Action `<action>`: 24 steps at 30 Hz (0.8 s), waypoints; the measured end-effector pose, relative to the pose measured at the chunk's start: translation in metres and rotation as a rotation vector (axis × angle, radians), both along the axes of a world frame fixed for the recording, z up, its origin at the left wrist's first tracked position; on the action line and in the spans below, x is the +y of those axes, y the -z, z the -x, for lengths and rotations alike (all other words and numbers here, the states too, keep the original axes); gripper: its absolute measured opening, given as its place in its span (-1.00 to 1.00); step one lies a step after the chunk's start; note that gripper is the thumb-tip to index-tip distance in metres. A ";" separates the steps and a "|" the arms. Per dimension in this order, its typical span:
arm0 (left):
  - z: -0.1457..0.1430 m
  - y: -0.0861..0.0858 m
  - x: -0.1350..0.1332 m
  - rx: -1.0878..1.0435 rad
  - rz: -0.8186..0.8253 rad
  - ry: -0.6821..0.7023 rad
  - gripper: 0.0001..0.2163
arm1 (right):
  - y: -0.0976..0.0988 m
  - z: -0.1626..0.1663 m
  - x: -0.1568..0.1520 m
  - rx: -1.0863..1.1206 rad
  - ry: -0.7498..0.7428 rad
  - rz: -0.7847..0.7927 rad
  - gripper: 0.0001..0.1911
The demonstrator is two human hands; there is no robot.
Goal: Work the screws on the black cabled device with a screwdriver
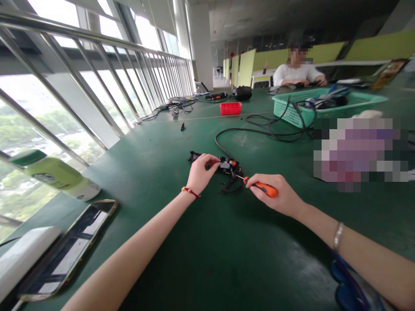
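My right hand (275,192) is wrapped round an orange and black screwdriver (266,188). Its thin shaft points left, with the tip at coloured wires on an opened black device (225,165). My left hand (201,172) pinches that device's left side between thumb and fingers. Inside the casing show a grey block, an orange part and blue and yellow wires. A black cable runs up and away from the device, and a dark curved piece (231,186) lies just below it. My left fingers partly hide the black end at the left.
A red box (231,108) and a teal basket (324,113) with cables stand farther back. A bottle (61,175) and phone (69,250) lie at the left. Metal railing (97,47) borders that side. Another person (298,71) sits across the green table (201,246).
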State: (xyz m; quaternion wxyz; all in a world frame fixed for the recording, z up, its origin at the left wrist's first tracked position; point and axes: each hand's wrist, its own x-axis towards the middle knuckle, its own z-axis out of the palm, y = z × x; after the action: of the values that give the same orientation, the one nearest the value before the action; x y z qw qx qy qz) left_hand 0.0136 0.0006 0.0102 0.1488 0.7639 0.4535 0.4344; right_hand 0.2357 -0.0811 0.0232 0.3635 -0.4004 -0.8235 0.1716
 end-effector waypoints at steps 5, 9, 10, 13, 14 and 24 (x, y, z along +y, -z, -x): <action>-0.010 0.000 0.003 0.014 -0.021 -0.015 -0.93 | 0.002 0.000 0.000 -0.010 -0.014 0.027 -0.93; -0.007 0.005 0.007 0.002 0.004 -0.020 -0.92 | 0.003 0.001 0.000 -0.023 -0.013 0.025 -0.94; -0.007 0.005 0.007 -0.010 0.015 -0.011 -0.92 | 0.003 0.001 0.000 -0.028 -0.013 0.024 -0.94; -0.007 0.004 0.007 -0.062 0.042 0.015 -0.91 | 0.003 0.001 -0.001 -0.035 -0.010 0.021 -0.94; -0.007 0.004 0.007 -0.068 0.048 0.025 -0.91 | 0.002 0.001 -0.001 -0.036 -0.009 0.023 -0.94; -0.010 0.004 0.006 0.023 -0.015 0.000 -0.89 | 0.002 0.002 -0.001 -0.037 -0.019 0.001 -0.93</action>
State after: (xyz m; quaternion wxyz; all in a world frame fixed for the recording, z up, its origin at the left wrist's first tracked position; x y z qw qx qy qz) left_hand 0.0236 0.0069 0.0062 0.1378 0.7700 0.4519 0.4288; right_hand 0.2338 -0.0823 0.0214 0.3464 -0.3957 -0.8338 0.1679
